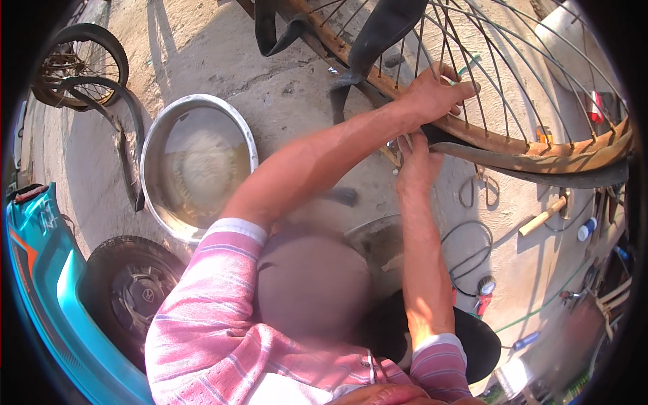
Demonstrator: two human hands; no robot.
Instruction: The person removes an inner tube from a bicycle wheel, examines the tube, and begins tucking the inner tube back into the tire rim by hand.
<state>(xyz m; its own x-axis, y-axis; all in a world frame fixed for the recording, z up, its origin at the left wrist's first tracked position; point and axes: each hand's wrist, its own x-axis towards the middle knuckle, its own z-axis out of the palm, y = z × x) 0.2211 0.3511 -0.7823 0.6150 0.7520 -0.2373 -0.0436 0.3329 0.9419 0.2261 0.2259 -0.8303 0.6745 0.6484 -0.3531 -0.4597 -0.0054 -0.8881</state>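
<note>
A rusty spoked wheel rim [499,140] slants across the upper right, with a dark tyre [574,177] along its near edge. A flat black inner tube [383,37] hangs loose over the rim's upper part. My left hand [435,98] lies across the rim, its fingers curled in among the spokes. Just below, my right hand [420,162] is closed at the rim's near edge, beside the tyre. What its fingertips pinch is hidden.
A metal basin [254,162] of water stands left of my arm. Far left are another wheel [120,57] and a turquoise scooter panel [40,270]. On the right lie scissors [491,192], a wooden-handled hammer [542,216], a pressure gauge [486,285] and hoses.
</note>
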